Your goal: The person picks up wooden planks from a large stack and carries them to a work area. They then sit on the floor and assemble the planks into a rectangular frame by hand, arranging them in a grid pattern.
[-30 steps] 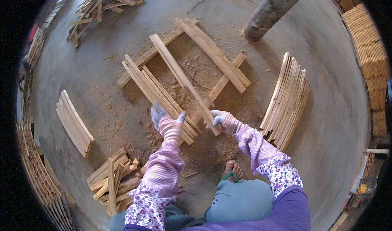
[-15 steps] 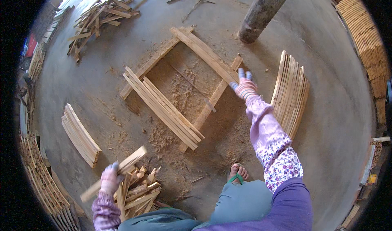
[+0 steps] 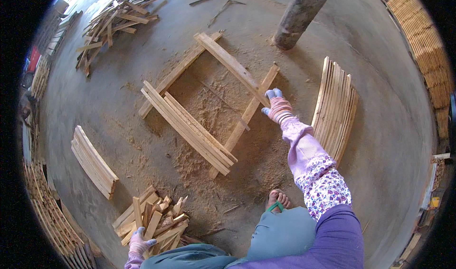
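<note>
My right hand (image 3: 276, 106), in a striped glove, closes its fingers and thumb around the near end of a wooden plank (image 3: 230, 64). That plank lies across two timber rails, the left rail (image 3: 178, 75) and the right rail (image 3: 242, 126). Several long slats (image 3: 183, 129) rest side by side over the near part of the same rails. At the lower left, my gloved left hand (image 3: 140, 243) is at the edge of a heap of short wood offcuts (image 3: 164, 226). Its fingers are apart and nothing is held in it.
A bundle of slats (image 3: 336, 107) lies at the right, and a smaller stack (image 3: 92, 162) at the left. A round post (image 3: 304, 17) stands beyond the rails. Scrap wood (image 3: 118, 19) is piled at the far left. Sawdust covers the floor (image 3: 190, 174) around my sandaled foot (image 3: 276, 201).
My left hand has let go of a short piece of wood onto the offcut heap. My right hand has closed on the plank's end, which has shifted slightly toward me.
</note>
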Tool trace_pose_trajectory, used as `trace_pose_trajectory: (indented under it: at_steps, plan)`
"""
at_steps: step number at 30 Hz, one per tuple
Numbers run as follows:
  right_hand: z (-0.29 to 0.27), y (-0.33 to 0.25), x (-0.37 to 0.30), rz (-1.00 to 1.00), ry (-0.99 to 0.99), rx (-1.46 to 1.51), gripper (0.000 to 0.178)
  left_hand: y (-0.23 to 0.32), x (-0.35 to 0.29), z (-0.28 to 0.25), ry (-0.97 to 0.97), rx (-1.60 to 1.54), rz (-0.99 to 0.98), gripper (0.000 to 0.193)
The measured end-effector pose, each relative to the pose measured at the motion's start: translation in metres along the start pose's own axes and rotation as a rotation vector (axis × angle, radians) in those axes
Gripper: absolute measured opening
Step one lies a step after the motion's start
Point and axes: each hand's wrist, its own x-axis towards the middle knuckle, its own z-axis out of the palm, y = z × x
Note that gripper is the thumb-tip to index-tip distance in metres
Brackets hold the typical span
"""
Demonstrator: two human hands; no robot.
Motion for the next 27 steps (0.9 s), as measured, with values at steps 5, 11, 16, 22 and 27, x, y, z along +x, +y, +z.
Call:
trace_pose_trajectory:
  at_steps: [5,11,16,22,27]
  plan:
    - [-0.006,-0.041,-0.001,0.055,-0.098,0.273,0.065,0.023,-0.001,-0.033,0.114,0.139,0.111,0.082]
    - [-0.022,-0.030,-0.010,0.206,-0.456,1.761,0.048,0.139,0.019,-0.089,0.250,0.085,0.435,0.065]
    - [-0.028,-0.029,-0.023,0.149,-0.477,1.906,0.047,0.245,0.042,-0.099,0.180,0.196,0.743,0.056]
    - [-0.009,-0.051,-0.045,-0.020,-0.250,1.654,0.047,0.339,0.086,-0.064,0.117,-0.023,0.768,0.058]
    - [0.017,-0.073,-0.074,-0.063,-0.341,1.493,0.051,0.381,0.119,-0.020,0.469,-0.408,0.656,0.077]
